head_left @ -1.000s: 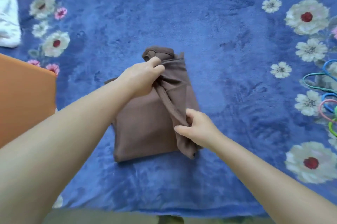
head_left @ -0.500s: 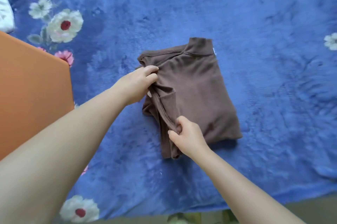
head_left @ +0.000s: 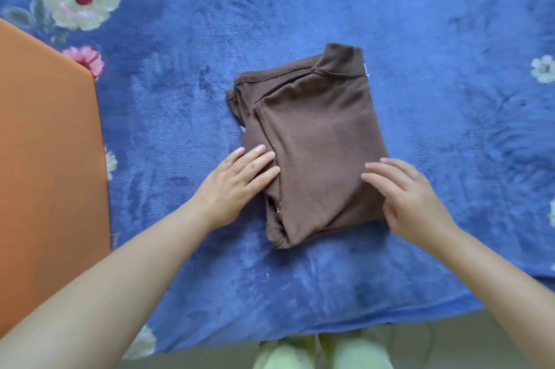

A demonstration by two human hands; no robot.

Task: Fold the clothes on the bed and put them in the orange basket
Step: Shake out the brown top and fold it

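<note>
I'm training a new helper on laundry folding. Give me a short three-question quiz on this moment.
1. True or false: the brown shirt is already in the orange basket.
2. Which hand lies on the shirt's left edge? A) left hand B) right hand
3. Fill in: the shirt lies on a ____ blanket with flowers.

Key: 1 false, it lies folded on the bed; 2 A; 3 blue.
</note>
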